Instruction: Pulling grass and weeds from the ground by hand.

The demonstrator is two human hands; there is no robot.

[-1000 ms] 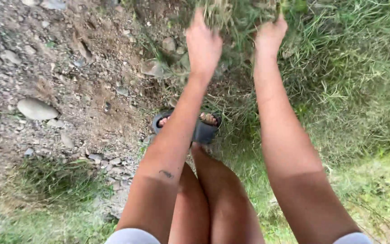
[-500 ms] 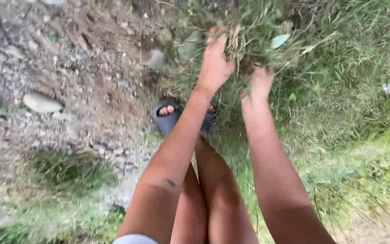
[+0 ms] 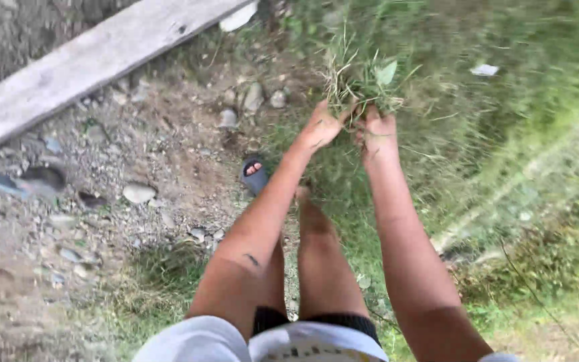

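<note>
Both my arms reach forward and down over the ground. My left hand (image 3: 319, 127) and my right hand (image 3: 376, 131) are close together, both closed around a clump of grass (image 3: 360, 77) with dry stems and green blades sticking up above the fingers. The clump is lifted off the ground in front of me. Below the hands I see my legs and one foot in a dark sandal (image 3: 254, 175) on the dirt.
A weathered wooden plank (image 3: 95, 60) lies across the top left. Stony bare dirt with scattered rocks (image 3: 139, 193) covers the left side. Tall green grass (image 3: 504, 134) fills the right side, with a white scrap (image 3: 484, 69) in it.
My hands have come together on the grass clump and pulled it up and toward me. The view has shifted back, bringing the plank into sight.
</note>
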